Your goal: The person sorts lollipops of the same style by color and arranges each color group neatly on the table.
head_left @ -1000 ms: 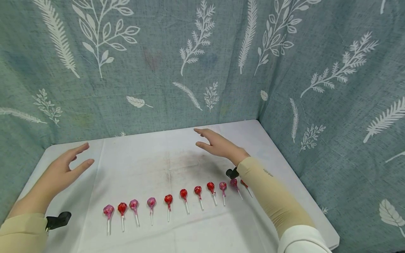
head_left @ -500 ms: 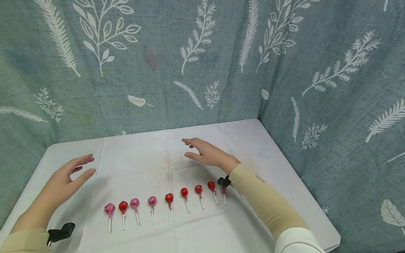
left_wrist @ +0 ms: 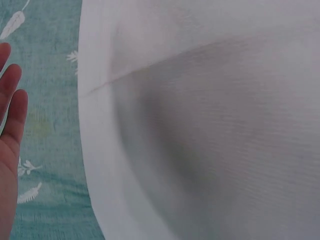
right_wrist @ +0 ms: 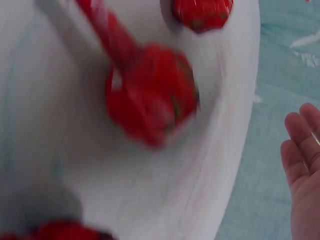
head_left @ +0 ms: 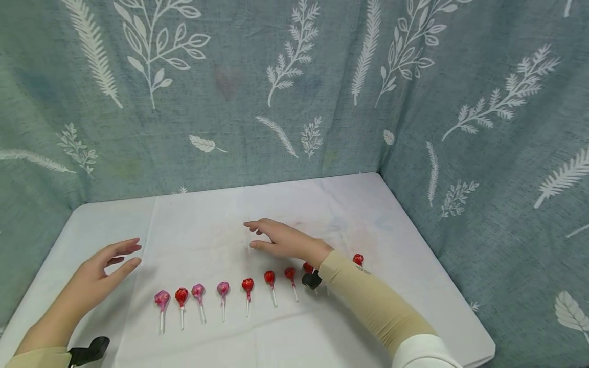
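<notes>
A row of lollipops in red and pink wrappers lies across the white table, sticks toward the person. At its left end is a pink lollipop point(head_left: 162, 299); a red lollipop point(head_left: 358, 259) shows past the right sleeve. My left hand point(head_left: 103, 273) hovers above the table, beyond and left of the row, fingers loosely bent and holding nothing. Beyond the row's middle, my right hand point(head_left: 285, 240) reaches over the table with extended fingers and nothing in them. Its forearm and wrist camera hide some lollipops. In the right wrist view, a blurred red lollipop point(right_wrist: 152, 95) appears close up.
The white-covered table point(head_left: 207, 342) has a faint smudged patch near the middle. Green-blue leaf-patterned curtain point(head_left: 230, 128) hangs along the back and both sides. A black wrist camera point(head_left: 89, 350) sits on the left wrist, another black camera point(head_left: 312, 280) on the right.
My right hand has moved left and nearer, its forearm now crossing other lollipops and uncovering the red one at the right. My left hand has lowered slightly toward the person.
</notes>
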The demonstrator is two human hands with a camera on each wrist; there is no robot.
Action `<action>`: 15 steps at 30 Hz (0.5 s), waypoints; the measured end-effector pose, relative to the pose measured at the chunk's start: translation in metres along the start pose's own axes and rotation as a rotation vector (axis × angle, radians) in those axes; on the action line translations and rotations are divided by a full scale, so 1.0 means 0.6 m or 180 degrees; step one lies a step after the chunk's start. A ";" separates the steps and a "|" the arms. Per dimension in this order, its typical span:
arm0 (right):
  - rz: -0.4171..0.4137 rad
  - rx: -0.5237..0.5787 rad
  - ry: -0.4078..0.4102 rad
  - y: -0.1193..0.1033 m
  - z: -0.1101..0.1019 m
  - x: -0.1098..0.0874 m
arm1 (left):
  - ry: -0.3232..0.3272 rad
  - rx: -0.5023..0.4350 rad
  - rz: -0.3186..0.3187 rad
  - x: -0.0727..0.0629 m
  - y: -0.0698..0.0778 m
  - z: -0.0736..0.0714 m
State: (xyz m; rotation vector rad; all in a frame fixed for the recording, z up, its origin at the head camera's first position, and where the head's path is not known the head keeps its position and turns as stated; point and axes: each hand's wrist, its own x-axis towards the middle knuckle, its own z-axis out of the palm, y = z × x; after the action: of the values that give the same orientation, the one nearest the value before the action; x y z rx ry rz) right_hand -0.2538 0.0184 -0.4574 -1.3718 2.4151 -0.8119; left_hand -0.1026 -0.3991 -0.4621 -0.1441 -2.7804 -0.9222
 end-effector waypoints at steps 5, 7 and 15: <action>-0.0040 -0.0047 -0.0097 -0.018 0.014 0.010 | -0.0061 0.0004 -0.0006 -0.008 0.002 0.006; -0.0078 -0.0041 -0.0110 -0.026 0.019 0.015 | -0.0081 0.0017 -0.0028 -0.013 0.002 0.007; -0.0206 -0.0059 -0.0268 -0.059 0.046 0.041 | -0.0133 0.0007 -0.0083 -0.038 0.008 0.014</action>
State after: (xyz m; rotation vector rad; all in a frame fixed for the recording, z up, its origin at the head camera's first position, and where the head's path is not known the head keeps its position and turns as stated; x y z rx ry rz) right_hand -0.2285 -0.0266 -0.4580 -1.4677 2.3311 -0.7335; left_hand -0.0809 -0.3907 -0.4712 -0.1287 -2.8281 -0.9326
